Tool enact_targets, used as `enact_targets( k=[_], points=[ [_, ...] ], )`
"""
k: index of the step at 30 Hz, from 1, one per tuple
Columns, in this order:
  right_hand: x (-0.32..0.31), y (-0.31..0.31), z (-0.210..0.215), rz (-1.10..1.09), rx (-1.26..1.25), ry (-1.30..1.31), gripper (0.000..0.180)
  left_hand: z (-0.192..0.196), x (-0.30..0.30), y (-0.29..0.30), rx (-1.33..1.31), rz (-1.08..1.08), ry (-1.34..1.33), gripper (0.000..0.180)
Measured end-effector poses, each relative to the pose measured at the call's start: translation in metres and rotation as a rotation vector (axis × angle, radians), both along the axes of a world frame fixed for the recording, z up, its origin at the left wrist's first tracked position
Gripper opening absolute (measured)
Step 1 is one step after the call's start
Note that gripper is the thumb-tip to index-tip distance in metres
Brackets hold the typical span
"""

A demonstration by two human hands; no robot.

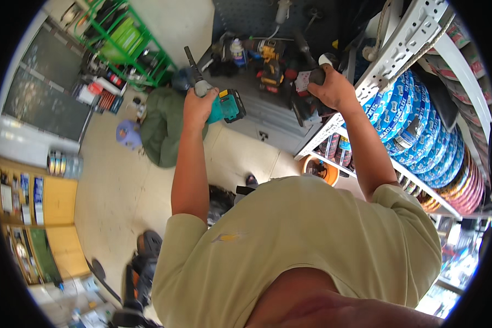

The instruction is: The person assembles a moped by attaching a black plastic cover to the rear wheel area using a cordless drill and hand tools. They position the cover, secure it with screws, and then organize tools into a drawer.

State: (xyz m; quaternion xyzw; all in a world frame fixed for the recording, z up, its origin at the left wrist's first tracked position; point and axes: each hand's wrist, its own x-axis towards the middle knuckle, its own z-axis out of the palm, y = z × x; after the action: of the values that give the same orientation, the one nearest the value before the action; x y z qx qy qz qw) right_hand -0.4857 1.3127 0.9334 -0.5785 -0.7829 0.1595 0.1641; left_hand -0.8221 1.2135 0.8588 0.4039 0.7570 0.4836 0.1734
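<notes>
Gripping a teal cordless drill (220, 104) in the left hand (198, 106), fingers closed around it above the table's near edge, while the right hand (328, 82) is clasping a dark tool (315, 74) there, the person is risking toppling crowded tools.

left arm: raised, nearly straight, forearm bare | left hand (198, 106): fingers closed in a fist-like grip, knuckles up | right arm: raised, elbow slightly bent | right hand (329, 86): fingers curled shut, back of hand facing camera
</notes>
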Motion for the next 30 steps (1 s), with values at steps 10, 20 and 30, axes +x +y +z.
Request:
enact_targets(
  k=[10,20,30],
  points=[
    [-0.019,0.075,-0.04,-0.327,-0.074,-0.083,0.071,-0.013,-0.075,0.194,-0.116,-0.405,-0.207,0.066],
    [-0.022,0.136,-0.06,-0.504,-0.068,-0.11,0.061,-0.01,-0.045,0.237,-0.238,-0.35,-0.442,0.064],
    [-0.003,0.169,-0.087,-0.494,-0.002,-0.035,0.065,-0.015,-0.037,0.236,-0.17,-0.341,-0.549,0.056]
  ],
)
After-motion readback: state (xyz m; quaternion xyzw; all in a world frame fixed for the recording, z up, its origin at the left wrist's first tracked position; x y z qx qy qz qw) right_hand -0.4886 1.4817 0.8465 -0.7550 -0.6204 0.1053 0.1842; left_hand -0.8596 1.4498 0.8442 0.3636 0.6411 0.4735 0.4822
